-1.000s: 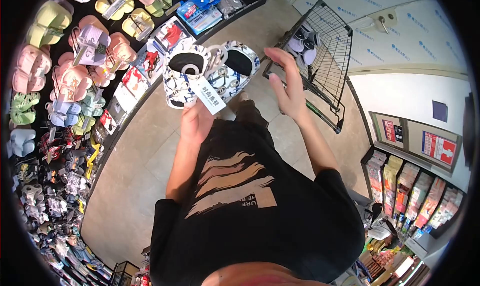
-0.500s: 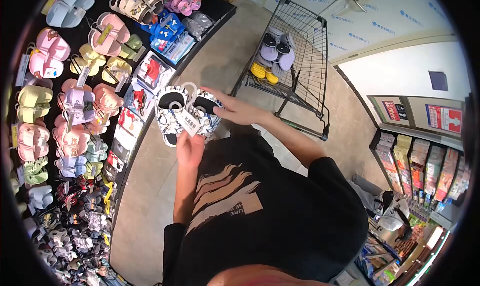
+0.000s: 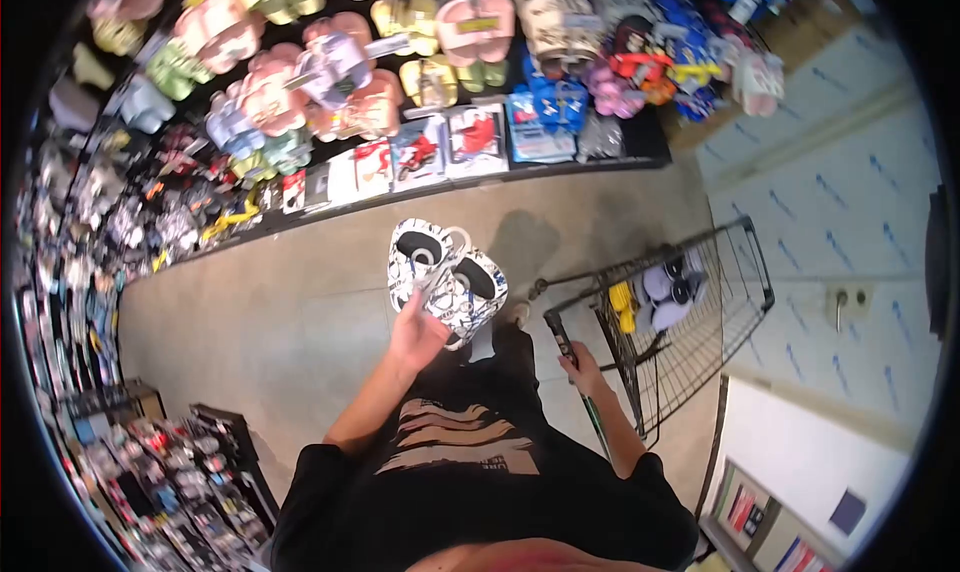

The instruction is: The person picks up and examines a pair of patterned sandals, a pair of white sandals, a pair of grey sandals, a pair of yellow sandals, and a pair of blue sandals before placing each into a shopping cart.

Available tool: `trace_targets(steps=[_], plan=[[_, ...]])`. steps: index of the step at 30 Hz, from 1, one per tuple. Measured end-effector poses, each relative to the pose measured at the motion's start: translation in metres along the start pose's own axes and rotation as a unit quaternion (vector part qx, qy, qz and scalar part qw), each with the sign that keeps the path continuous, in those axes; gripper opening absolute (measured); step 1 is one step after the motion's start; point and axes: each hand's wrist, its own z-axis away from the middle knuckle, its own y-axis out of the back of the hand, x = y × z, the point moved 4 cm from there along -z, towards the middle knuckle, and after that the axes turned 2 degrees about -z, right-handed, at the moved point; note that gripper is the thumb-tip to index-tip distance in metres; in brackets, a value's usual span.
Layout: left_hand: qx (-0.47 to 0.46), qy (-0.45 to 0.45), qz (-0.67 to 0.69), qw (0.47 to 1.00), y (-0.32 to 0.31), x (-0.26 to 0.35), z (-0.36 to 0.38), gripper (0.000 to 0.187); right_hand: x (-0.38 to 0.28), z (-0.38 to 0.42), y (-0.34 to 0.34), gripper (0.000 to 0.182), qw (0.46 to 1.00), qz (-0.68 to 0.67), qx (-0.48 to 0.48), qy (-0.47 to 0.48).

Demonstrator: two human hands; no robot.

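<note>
Slippers [image 3: 447,284], 2 of them, chunky and rounded, are held up over the floor in front of the body, side by side and slanted apart at their lower ends. Their surface is smooth-looking and white, printed with a busy dark blue and tan pattern, and wide oval openings show black inside; a pale ring [image 3: 459,240] stands up between them. The left hand [image 3: 418,337] is clamped on the pair from below, its fingers against the patterned sides. Well apart from it, the right hand [image 3: 586,370] is wrapped round the handle [image 3: 563,338], a slim black bar with a green stretch near its lower end. The handle belongs to the cart [image 3: 690,347], an open basket of thin black wire. In it lie glossy yellow footwear [image 3: 623,306] and, just beside, lilac footwear [image 3: 664,297] with round black parts. The shirt [image 3: 480,512] is black cloth with ragged tan strokes across the front. Beyond the slippers, the rack [image 3: 560,167] has a dark, straight front edge, with pink, yellow, green and blue slides above flat, shiny packets [image 3: 418,154]. The floor [image 3: 290,272] is smooth, grey-beige and faintly jointed. Past the cart, a pale panel [image 3: 800,222] with small blue print carries a metal door handle [image 3: 841,310].
</note>
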Motion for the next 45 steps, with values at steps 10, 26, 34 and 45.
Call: trace_targets(steps=[10,26,34,45], plan=[[0.129,-0.112,0.144,0.975,0.096,0.070,0.118,0.067,0.023,-0.031,-0.059,0.039,0.935,-0.271,-0.146,-0.174],[0.041,-0.242,0.266,0.932,0.239,0.195,0.291,0.064,-0.102,-0.097,-0.155,0.066,0.946,0.160,0.175,-0.221],[0.010,-0.300,0.262,0.917,0.269,0.247,0.332,0.072,-0.157,-0.132,-0.221,0.066,0.960,0.088,0.120,-0.238],[0.043,-0.403,0.234,0.884,0.323,0.375,0.352,0.077,-0.197,-0.204,-0.314,0.063,0.956,-0.130,0.127,-0.231]])
